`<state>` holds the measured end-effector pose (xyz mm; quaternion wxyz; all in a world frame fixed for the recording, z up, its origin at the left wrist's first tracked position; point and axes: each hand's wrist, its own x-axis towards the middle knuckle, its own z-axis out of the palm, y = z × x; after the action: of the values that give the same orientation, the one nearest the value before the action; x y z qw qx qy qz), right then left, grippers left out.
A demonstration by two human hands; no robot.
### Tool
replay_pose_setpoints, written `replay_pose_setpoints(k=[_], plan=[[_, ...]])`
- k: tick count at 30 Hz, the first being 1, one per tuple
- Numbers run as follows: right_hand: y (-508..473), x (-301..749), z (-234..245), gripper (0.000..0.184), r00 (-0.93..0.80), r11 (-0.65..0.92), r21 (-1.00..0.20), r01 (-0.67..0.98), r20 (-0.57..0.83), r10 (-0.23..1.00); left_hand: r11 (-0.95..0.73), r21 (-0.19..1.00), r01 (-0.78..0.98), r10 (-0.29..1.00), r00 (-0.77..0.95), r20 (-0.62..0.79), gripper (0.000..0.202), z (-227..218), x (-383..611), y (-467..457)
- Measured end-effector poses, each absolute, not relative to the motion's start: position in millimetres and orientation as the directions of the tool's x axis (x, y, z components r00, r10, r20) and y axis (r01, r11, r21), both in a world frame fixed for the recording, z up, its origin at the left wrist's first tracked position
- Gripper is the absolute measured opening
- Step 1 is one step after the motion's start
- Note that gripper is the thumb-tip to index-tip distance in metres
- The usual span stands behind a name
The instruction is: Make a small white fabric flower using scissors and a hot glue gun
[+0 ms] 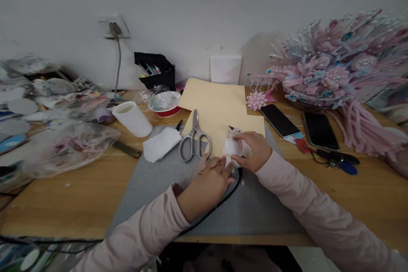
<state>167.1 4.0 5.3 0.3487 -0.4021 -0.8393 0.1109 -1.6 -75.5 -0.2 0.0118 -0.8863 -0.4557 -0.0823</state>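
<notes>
My right hand (254, 149) is closed around a small white piece (230, 147), thumb at its lower side and fingers over its top. The piece looks smooth and slightly translucent; part of it is hidden by my fingers. My left hand (210, 180) pinches its lower edge with bent fingertips, touching it from the left. Beneath both hands lie beige card sheets (216, 121) and a grey cutting mat (153, 187). Just left of the piece, silver-handled scissors (195, 136) point away from me. A black cord (228, 195) passes under my left hand. A small patterned bit (234, 132) shows behind the piece.
Left are a white roll (133, 120), a cut white sheet (162, 143), a red-and-white bowl (165, 103) and a plastic bag (73, 146). On the right lie two phones (279, 120), keys (333, 162) and a pink beaded headdress (334, 63). A black pen case (156, 70) stands near the wall.
</notes>
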Motion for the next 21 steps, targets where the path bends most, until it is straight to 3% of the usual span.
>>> replay_pose_setpoints(k=[5,12,17,21], plan=[[-1,167,3,0.038,-0.564,0.692,-0.341,0.637,0.406,0.719,-0.563,0.146,0.814,0.826,0.550,0.121,0.037,3,-3,-80],[-3,163,-16,0.033,-0.675,0.772,-0.327,0.545,0.374,0.635,-0.569,0.302,0.765,0.813,0.579,0.062,0.034,1,-7,-78],[-6,159,-23,0.030,-0.666,0.772,-0.351,0.530,0.390,0.636,-0.574,0.375,0.728,0.786,0.618,0.002,0.037,0,-11,-77],[-8,156,-22,0.029,-0.680,0.751,-0.345,0.563,0.322,0.658,-0.572,0.398,0.717,0.773,0.634,-0.031,0.039,-2,-13,-77]])
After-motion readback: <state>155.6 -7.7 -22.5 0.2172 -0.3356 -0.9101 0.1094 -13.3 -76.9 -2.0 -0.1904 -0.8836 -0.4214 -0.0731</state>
